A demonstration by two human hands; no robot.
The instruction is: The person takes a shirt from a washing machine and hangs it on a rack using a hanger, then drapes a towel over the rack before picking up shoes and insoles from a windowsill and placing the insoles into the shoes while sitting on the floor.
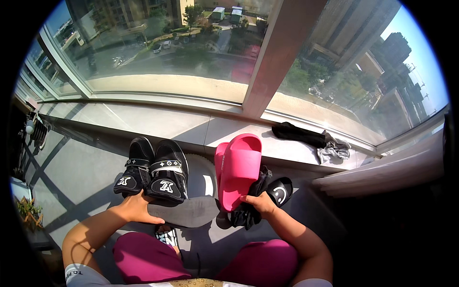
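Observation:
A pair of black shoes (168,168) with white-patterned straps sits side by side in front of me, toes pointing away. A dark grey flat board (191,213) lies at their near end. My left hand (138,209) is at the board's left end, its thumb along the near edge; the other fingertips are hidden beside the shoes. My right hand (259,203) holds a pair of pink slides (241,172), thumb over a heel end. Bunched black cloth (247,215) hangs against this hand, hiding its other fingers. Just beyond it is a black slide (280,191) with a white smiling face.
A pale ledge (158,124) runs below the large windows (177,52). Black and grey cloths (330,143) lie on its right part, near a white curtain (382,174). My foot in a patterned slide (166,237) is below. A plant (28,210) stands far left.

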